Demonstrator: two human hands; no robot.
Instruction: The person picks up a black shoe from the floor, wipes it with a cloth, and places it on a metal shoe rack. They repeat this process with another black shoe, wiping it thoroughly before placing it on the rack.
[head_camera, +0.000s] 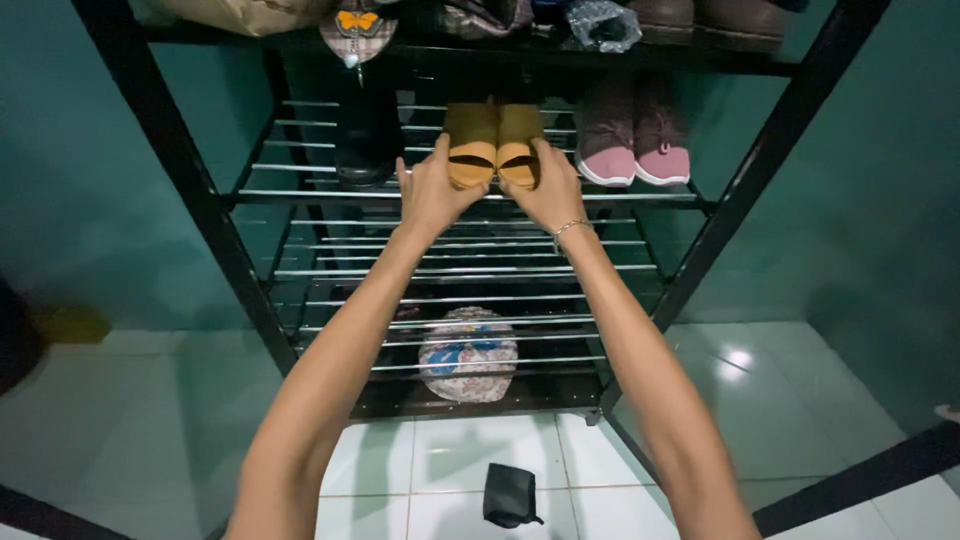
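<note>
A pair of mustard-yellow slip-on sandals (494, 143) sits side by side on a wire shelf of a black metal shoe rack (470, 194). My left hand (428, 190) grips the outer side of the left sandal. My right hand (553, 185), with a thin bracelet at the wrist, holds the outer side of the right sandal. Both arms reach forward from the bottom of the view.
Pink and mauve shoes (632, 140) stand to the right on the same shelf, a dark shoe (362, 150) to the left. A patterned cloth bag (468, 352) lies on a lower shelf. A small black pouch (509, 494) lies on the white tiled floor. Bags crowd the top shelf.
</note>
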